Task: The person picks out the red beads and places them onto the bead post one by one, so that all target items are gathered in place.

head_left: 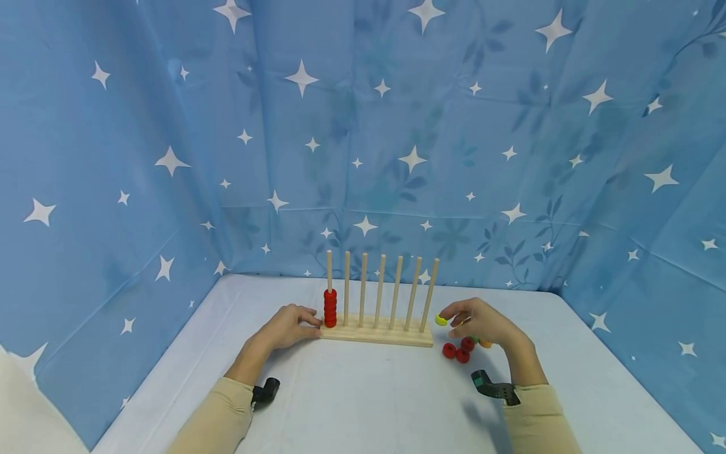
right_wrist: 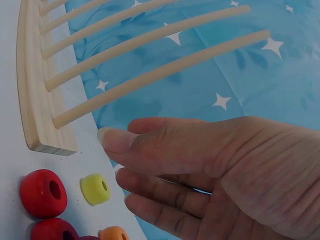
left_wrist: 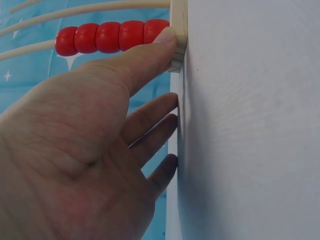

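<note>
A wooden peg rack point(head_left: 374, 334) stands across the table, with several upright pegs in its base. Red beads point(head_left: 330, 309) are stacked on its leftmost peg, and the other pegs are bare. My left hand point(head_left: 286, 328) grips the left end of the base, its thumb point(left_wrist: 155, 52) on the wood beside the lowest bead. The index finger is hidden in the left wrist view. My right hand point(head_left: 482, 321) hovers just past the rack's right end, fingers loosely bent with nothing between them. Near its fingertips lies a yellow bead point(right_wrist: 95, 189).
Loose red beads point(head_left: 462, 355) lie in a small group below my right hand. An orange bead point(right_wrist: 114, 233) is partly in view beside them, and a green bead point(head_left: 475, 338) shows under the hand. A blue star-patterned curtain point(head_left: 363, 157) surrounds the white table point(head_left: 363, 403).
</note>
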The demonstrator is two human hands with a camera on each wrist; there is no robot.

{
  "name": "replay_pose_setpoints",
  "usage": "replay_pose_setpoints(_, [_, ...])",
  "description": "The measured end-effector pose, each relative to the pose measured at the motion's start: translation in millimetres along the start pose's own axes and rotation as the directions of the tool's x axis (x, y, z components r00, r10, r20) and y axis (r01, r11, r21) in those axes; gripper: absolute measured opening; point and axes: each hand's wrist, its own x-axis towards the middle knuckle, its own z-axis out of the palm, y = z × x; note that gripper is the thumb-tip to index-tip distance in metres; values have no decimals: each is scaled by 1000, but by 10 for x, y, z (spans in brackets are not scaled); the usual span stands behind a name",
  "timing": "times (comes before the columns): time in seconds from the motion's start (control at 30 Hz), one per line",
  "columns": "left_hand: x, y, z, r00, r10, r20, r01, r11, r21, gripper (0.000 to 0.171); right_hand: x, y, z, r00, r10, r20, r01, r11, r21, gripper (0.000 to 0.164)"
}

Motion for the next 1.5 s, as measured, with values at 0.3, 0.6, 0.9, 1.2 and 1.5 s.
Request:
replay_pose_setpoints(0.3, [-8, 7, 4, 1000, -15, 3, 15, 1000, 1, 20, 5, 49, 44, 999, 15, 42, -15, 1000, 1, 36])
replay_pose_setpoints(0.6, [-19, 24, -4, 1000, -11, 10, 11, 1000, 0, 21, 11, 81, 87, 994, 71, 78, -71, 997, -15, 35])
replay_pose_setpoints(0.9, [-4, 5, -4, 1000, -2, 1, 2, 1000, 7, 22, 15, 83, 108, 989, 67, 130, -68, 998, 0, 31])
replay_pose_setpoints(1.2, [-1, -6, -8, 1000, 4, 0, -4, 1000, 8, 22, 36, 104, 148, 982, 103, 155, -106, 994, 7, 31])
replay_pose_setpoints(1.5, [-3, -5, -9, 1000, 15, 5, -15, 1000, -1, 21, 38, 119, 184, 981, 116, 155, -118, 993, 4, 31])
